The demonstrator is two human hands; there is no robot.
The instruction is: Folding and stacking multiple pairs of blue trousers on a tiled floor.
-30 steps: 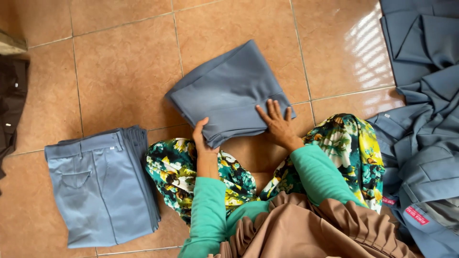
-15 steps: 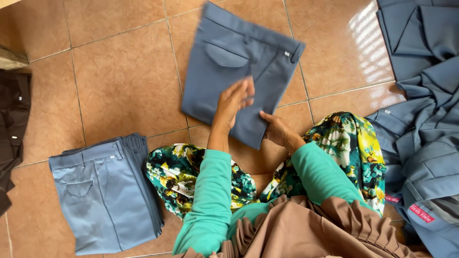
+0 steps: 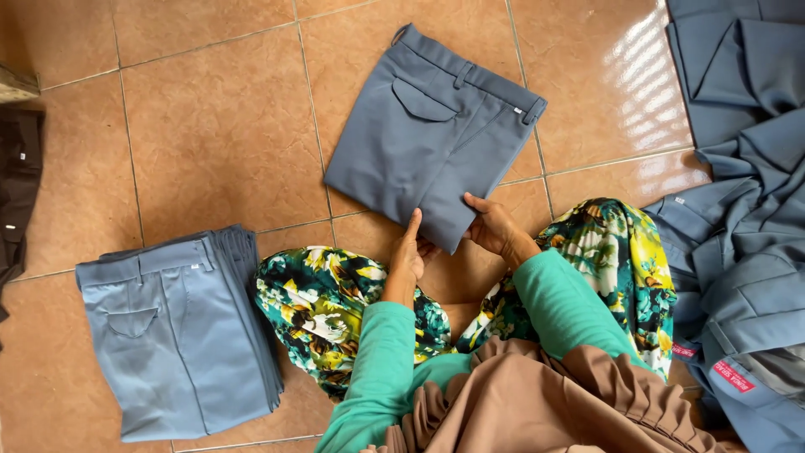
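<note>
At the bottom of the frame sit a brown pleated skirt [image 3: 537, 403] and green sleeves [image 3: 377, 361], with a floral cloth [image 3: 335, 302] spread over the knees. Just above, at lower centre, the left hand [image 3: 408, 252] rests its raised fingers against the near edge of the folded trousers [image 3: 432, 138]; half a second ago this hand lay flat on top of the fabric, and now it has slid back to the hem. The right hand [image 3: 493, 226] pinches the near corner of the same trousers, thumb on top, where a second ago it was spread over a thicker bundle. Both hands are lightly closed on the cloth's edge, not clenched.

The trousers lie flat on the tiled floor [image 3: 210, 126] at upper centre, waistband and back pocket turned away, tilted to the right. A second ago they were a smaller doubled package; now they show the full seat.

At lower left a stack of folded trousers [image 3: 176, 335] sits unchanged. At the right edge lies a heap of loose blue-grey garments [image 3: 746, 210], and at the far left a dark garment [image 3: 17, 193].
</note>
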